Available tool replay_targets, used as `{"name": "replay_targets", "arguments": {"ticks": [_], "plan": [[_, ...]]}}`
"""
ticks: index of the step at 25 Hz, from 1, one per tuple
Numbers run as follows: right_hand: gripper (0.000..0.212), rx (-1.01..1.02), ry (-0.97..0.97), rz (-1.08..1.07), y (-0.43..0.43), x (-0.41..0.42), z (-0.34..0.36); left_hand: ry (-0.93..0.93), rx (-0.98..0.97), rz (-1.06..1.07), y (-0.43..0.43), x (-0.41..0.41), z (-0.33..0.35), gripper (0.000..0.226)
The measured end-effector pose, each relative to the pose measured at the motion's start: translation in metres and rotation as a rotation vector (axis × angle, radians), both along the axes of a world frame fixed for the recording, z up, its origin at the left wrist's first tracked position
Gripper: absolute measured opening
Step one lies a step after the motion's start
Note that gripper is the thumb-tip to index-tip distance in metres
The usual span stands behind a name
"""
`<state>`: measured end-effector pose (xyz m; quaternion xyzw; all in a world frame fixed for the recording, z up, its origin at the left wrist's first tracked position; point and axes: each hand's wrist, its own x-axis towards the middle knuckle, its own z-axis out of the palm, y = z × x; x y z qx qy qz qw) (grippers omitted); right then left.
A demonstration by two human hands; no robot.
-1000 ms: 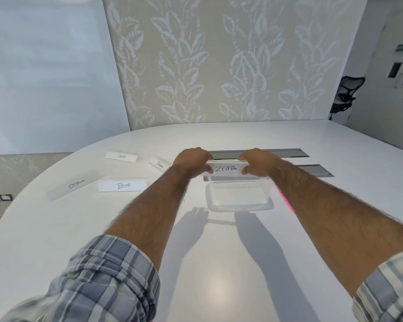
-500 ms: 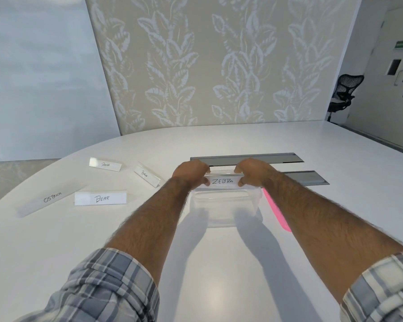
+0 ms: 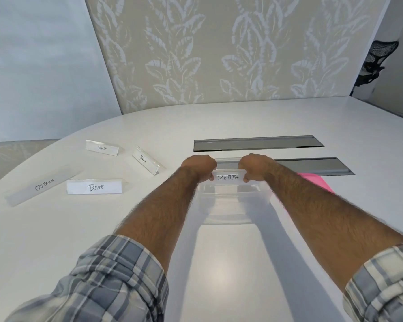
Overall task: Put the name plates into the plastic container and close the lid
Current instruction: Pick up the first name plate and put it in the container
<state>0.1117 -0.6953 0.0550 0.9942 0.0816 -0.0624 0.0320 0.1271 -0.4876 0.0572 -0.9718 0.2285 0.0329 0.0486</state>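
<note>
Fingers (image 3: 211, 177) of the left hand (image 3: 198, 165) and right hand (image 3: 254, 165) are curled, pinching opposite ends of the clear acrylic name plate lettered ZEBRA (image 3: 227, 177). The plate is held level, lettering toward the camera, over the far side of the clear rectangular plastic container (image 3: 228, 206). Contact with the rim cannot be determined. The container stands open on the white counter (image 3: 219, 263). The flat pink lid (image 3: 316, 182) lies just right of it, partly hidden by the right forearm. To the left lie the BEAR plate (image 3: 94, 187) and OSTRICH plate (image 3: 44, 184). Beyond them are the PENGUIN plate (image 3: 146, 159) and PANDA plate (image 3: 102, 148). Two grey recessed slots (image 3: 256, 144) run across the counter behind the hands.
</note>
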Motion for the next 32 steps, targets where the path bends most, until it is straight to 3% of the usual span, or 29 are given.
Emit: {"name": "replay_targets", "arguments": {"ticks": [11,19,29,32], "plan": [[0.050,-0.043,0.078,0.047,-0.004,0.013,-0.021,0.104,0.089,0.022,-0.019,0.012,-0.020,0.036],[0.040,-0.109,0.094,0.083,0.001,0.017,-0.026,0.076,0.110,0.006,-0.020,0.014,-0.023,0.037],[0.030,-0.108,-0.016,0.089,-0.008,0.009,-0.020,0.024,-0.054,-0.039,-0.007,0.011,-0.019,0.037],[0.034,-0.016,-0.096,0.067,-0.006,0.002,-0.008,-0.125,-0.140,-0.088,0.014,-0.001,0.004,0.031]]}}
